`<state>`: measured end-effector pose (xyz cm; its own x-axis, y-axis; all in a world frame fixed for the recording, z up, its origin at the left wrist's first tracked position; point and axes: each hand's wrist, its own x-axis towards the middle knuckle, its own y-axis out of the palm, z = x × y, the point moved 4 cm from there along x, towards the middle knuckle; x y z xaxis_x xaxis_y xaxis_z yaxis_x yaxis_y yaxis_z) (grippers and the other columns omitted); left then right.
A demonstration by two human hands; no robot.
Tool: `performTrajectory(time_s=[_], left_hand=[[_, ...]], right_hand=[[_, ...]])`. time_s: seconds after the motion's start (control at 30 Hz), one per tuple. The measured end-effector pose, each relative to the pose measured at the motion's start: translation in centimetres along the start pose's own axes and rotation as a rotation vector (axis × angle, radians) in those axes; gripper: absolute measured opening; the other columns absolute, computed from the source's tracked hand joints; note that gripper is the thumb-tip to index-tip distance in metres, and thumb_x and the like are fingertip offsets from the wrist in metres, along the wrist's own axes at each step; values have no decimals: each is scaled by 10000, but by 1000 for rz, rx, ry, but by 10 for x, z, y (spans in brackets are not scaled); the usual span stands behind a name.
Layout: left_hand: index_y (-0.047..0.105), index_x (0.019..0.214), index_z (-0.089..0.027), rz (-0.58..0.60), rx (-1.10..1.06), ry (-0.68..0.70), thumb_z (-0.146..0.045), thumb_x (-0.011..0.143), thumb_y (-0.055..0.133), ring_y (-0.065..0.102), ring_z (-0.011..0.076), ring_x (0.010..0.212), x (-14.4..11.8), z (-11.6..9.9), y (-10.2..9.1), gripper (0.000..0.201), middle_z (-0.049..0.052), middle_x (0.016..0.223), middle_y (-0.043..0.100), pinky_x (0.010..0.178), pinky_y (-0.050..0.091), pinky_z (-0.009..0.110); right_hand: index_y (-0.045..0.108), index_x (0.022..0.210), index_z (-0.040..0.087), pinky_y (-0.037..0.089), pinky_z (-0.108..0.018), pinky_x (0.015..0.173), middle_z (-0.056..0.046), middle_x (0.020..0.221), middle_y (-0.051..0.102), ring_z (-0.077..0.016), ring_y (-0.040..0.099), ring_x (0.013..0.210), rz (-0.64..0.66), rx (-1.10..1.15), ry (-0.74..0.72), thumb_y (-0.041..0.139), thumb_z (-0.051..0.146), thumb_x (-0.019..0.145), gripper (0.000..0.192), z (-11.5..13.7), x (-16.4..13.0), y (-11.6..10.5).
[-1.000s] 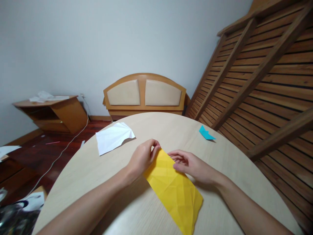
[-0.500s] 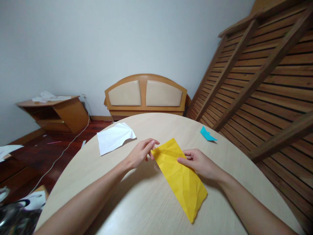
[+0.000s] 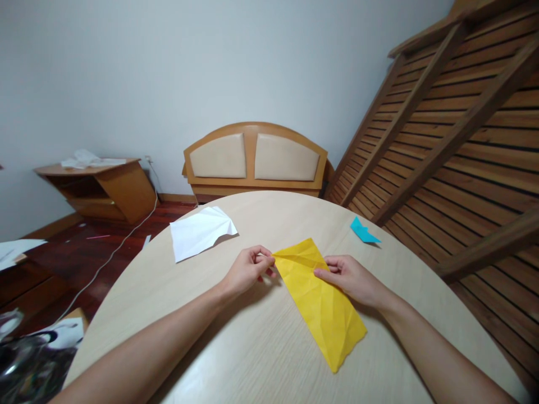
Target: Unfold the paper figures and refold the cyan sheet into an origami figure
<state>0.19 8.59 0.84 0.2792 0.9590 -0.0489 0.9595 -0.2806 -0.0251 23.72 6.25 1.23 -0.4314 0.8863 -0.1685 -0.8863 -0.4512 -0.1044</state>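
Observation:
A creased yellow paper point(image 3: 322, 303), folded into a long strip, lies slantwise on the round pale wooden table point(image 3: 261, 359). My left hand point(image 3: 248, 270) pinches the strip's far left corner between thumb and fingers. Across from it, my right hand point(image 3: 351, 278) grips the right edge near the far end, thumb on top of the paper. The far end of the strip is lifted slightly off the table between both hands.
A crumpled white sheet point(image 3: 201, 231) lies on the table's far left. A small folded blue paper point(image 3: 364, 231) sits at the far right edge. Beyond the table stand a wooden headboard point(image 3: 255, 160), a slatted bed frame point(image 3: 458, 129) and a low cabinet point(image 3: 101, 188).
The yellow strip has turned and slid to the right. My left hand moved from the far tip to the left corner, and my right hand shifted onto the right edge.

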Motion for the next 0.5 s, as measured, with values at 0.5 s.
performTrajectory(time_s=[0.5], left_hand=[[573, 838, -152, -8, -126, -107, -236, 833, 665, 744, 180, 713, -2, -4, 0, 124, 84, 773, 738, 425, 335, 153]], right_hand=[[793, 1068, 222, 570, -373, 821, -72, 1016, 790, -266, 723, 937, -100, -133, -122, 718, 402, 816, 318, 2, 2, -7]])
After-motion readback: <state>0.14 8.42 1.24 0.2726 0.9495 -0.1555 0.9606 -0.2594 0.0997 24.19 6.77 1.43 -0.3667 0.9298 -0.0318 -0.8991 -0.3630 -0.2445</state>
